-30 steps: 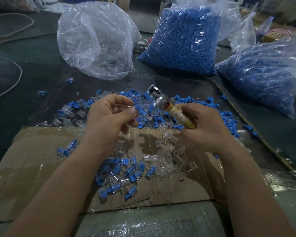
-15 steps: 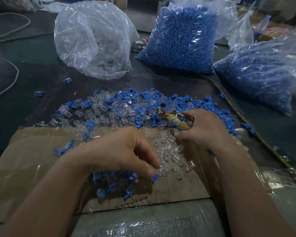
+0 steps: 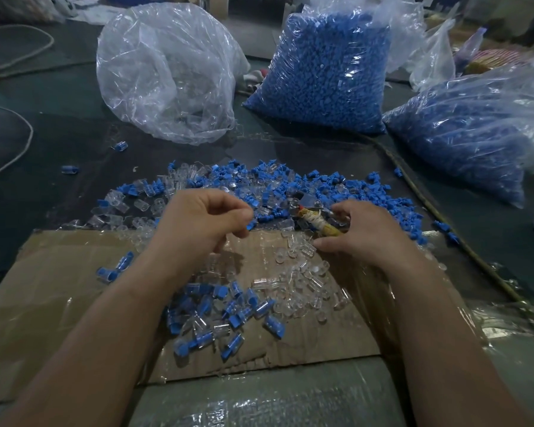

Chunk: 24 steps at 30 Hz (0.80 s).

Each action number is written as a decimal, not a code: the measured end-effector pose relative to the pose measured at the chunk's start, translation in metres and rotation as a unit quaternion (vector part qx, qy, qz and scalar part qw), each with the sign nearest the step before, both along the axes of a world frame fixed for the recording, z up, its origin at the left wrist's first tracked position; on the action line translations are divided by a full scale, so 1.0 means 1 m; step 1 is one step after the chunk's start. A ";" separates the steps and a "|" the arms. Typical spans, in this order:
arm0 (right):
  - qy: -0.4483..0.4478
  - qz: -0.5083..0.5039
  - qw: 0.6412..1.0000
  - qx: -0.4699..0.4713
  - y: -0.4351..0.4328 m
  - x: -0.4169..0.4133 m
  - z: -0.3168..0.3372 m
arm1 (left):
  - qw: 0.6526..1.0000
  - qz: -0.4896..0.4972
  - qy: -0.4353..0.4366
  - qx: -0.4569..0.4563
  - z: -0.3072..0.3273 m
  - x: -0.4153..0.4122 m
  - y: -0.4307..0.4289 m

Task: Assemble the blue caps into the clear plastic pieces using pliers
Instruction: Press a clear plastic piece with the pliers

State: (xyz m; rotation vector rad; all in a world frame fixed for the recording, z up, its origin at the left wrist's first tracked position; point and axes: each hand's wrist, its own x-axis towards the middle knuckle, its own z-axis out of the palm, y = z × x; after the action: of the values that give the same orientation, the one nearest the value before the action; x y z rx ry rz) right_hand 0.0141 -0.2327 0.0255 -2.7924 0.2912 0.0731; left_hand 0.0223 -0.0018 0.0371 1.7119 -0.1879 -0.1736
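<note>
My left hand (image 3: 202, 221) hovers over the far edge of the cardboard, fingers curled, pinching a blue cap (image 3: 251, 224) between thumb and fingertips. My right hand (image 3: 366, 231) rests low on the pile and holds the pliers (image 3: 316, 221), whose yellow-wrapped handle pokes out to the left. Loose blue caps (image 3: 330, 183) and clear plastic pieces (image 3: 299, 272) lie mixed in a spread across the table. Assembled clear pieces with blue caps (image 3: 225, 312) are heaped on the cardboard near me, under my left forearm.
A sheet of cardboard (image 3: 43, 291) covers the near table. At the back stand a clear bag of clear pieces (image 3: 167, 75) and two bags of blue caps (image 3: 327, 72), (image 3: 472, 127). A cord (image 3: 444, 223) runs along the right; a few stray pieces (image 3: 119, 146) lie left.
My left hand has risen from the assembled heap and moved away from me to the loose pile, now pinching a blue cap. My right hand stays low on the pile with the pliers.
</note>
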 end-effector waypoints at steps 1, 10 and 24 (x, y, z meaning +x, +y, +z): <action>0.007 -0.001 1.000 -0.002 0.000 0.000 0.000 | 1.000 0.024 0.001 -0.004 -0.001 0.001 0.000; -0.015 -0.002 1.000 -0.013 0.004 -0.002 0.004 | 0.995 0.093 -0.035 0.012 -0.005 0.005 0.001; -0.049 0.296 0.950 -0.080 0.073 0.006 -0.010 | 0.991 0.116 -0.071 0.013 -0.005 0.004 -0.002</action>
State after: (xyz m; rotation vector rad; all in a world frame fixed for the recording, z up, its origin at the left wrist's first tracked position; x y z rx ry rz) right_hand 0.0206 -0.1599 0.0154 -2.9276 -0.5984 0.0505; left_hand 0.0265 -0.0034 0.0317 1.7583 -0.0895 0.1182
